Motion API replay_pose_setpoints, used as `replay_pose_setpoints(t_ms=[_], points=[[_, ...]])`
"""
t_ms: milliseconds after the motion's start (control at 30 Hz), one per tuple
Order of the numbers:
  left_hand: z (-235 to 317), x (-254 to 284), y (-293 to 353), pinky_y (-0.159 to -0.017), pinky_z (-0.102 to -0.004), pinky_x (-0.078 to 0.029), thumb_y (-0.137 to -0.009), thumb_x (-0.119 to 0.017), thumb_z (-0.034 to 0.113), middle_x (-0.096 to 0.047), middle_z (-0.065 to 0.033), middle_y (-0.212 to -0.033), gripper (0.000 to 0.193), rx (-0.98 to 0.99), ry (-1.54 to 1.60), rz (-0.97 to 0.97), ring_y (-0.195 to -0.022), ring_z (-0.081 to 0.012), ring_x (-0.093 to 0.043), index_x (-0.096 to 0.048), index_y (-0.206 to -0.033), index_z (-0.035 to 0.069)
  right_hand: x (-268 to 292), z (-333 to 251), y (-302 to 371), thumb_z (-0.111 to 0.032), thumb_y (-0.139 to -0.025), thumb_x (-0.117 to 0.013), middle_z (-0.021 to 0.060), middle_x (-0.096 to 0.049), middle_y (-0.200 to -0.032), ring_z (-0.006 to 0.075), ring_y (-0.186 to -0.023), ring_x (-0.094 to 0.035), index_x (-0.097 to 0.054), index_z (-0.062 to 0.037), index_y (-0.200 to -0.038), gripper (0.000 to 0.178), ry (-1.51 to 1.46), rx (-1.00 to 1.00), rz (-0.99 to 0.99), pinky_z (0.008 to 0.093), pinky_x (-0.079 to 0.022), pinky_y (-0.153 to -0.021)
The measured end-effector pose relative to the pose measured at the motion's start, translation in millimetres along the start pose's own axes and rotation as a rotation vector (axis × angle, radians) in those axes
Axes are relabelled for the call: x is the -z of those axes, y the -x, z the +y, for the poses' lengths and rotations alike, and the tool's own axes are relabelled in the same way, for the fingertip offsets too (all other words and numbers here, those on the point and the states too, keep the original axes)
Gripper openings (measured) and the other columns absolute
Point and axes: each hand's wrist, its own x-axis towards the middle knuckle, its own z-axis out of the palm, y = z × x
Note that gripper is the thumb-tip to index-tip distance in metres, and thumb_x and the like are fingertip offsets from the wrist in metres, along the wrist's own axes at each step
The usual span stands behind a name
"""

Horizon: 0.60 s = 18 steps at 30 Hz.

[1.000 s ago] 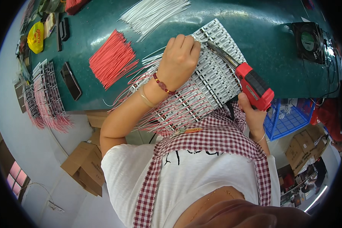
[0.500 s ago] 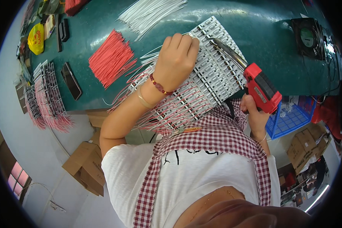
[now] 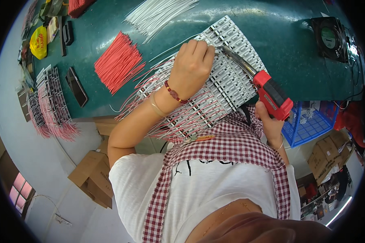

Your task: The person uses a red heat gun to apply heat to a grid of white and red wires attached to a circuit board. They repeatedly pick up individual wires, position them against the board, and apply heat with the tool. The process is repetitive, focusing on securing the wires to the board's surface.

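My left hand is closed over a panel of small white circuit boards, fingertips pinched and pointing down. What they pinch is hidden. A thin white wire runs up beside these fingers. My right hand is wrapped around the grip of a red and black soldering gun. The gun's metal nozzle slants up and left, its tip at the panel just right of my left fingertips. Many red and white wires trail from the panel's left and lower parts.
Cut red wires and white wires lie in piles on the green table. At the left are a phone and wired board panels. A black fan stands far right; a blue basket sits below the table edge.
The soldering gun has shifted left and slightly up, bringing its tip closer to my left fingers. My left hand has moved slightly right and down. A white wire now shows beside its fingers.
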Motion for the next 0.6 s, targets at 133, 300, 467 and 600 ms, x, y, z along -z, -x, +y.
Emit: replay_pose_setpoints(t_ms=[133,300,467,600], points=[[1.0,0.1,-0.3,-0.067,-0.0339,-0.043,-0.07,-0.057,0.0,-0.047,-0.0085,-0.079,0.026,0.007,-0.01,-0.001,-0.074,-0.0238,-0.049,-0.062,-0.096,-0.001,1.0,-10.3,4.1,-0.01,-0.085,-0.07,0.0015,-0.062,-0.076,0.0079,-0.064,-0.056,-0.063,-0.0009,-0.095,0.015,-0.084,-0.113,-0.006,0.0237,-0.046,-0.057],[2.1,1.9,-1.0,-0.067,-0.0336,-0.043,-0.071,-0.058,0.001,-0.047,-0.0085,-0.079,0.025,0.017,-0.033,-0.039,-0.074,-0.0236,-0.05,-0.061,-0.096,-0.001,3.4,-5.8,4.0,-0.012,-0.084,-0.072,0.0003,-0.062,-0.077,0.0067,-0.065,-0.056,-0.065,-0.0023,-0.094,0.016,-0.078,-0.093,-0.009,0.0231,-0.045,-0.057],[3.3,3.1,-2.9,-0.067,-0.0341,-0.043,-0.071,-0.058,0.001,-0.049,-0.0083,-0.081,0.026,0.008,-0.072,-0.059,-0.076,-0.0232,-0.05,-0.061,-0.097,-0.001,0.6,-10.5,5.8,-0.01,-0.085,-0.071,0.0008,-0.063,-0.076,0.0072,-0.064,-0.056,-0.065,-0.0013,-0.093,0.013,-0.099,-0.095,0.024,0.0231,-0.045,-0.057],[5.9,7.6,-1.4,-0.067,-0.0344,-0.042,-0.071,-0.058,0.001,-0.05,-0.0082,-0.081,0.027,-0.004,-0.034,0.002,-0.075,-0.0228,-0.05,-0.063,-0.098,-0.001,5.6,-7.8,8.5,-0.009,-0.084,-0.071,0.0008,-0.063,-0.076,0.0075,-0.064,-0.056,-0.065,-0.001,-0.093,0.013,-0.176,-0.121,0.041,0.023,-0.046,-0.057]])
